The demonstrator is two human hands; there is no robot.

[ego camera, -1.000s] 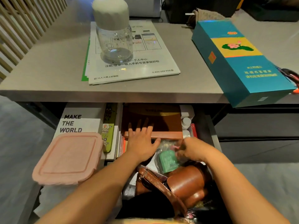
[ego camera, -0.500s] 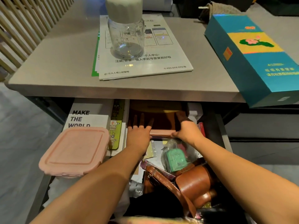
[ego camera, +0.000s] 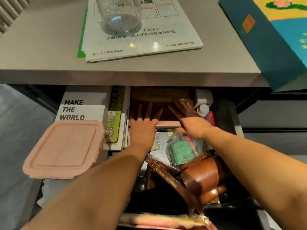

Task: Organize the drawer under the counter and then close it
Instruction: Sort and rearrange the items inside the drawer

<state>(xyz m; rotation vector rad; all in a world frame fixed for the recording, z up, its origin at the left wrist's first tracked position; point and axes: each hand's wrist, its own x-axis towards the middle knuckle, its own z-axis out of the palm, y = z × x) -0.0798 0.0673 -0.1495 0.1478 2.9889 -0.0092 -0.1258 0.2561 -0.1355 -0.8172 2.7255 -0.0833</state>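
While the drawer (ego camera: 235,118) stands pulled out from under the bench (ego camera: 49,47), I judge the tidying about midway and the closing not yet begun. Nearest me, the brown leather bag (ego camera: 204,176) and a bagged green item (ego camera: 181,151) lie in a loose heap, unsorted. The pink container (ego camera: 64,148) sits high on the left, its edge past the drawer's side; I suspect it would foul the bench on closing. Books (ego camera: 79,110) are lined up behind it. Further in, my left hand (ego camera: 144,125) and right hand (ego camera: 189,120) both lie flat, fingers straight, on the brown flat box (ego camera: 159,97), gripping nothing. Its far half sits under the bench edge, with white bottles (ego camera: 203,103) just beside its right side, so room is tight there.
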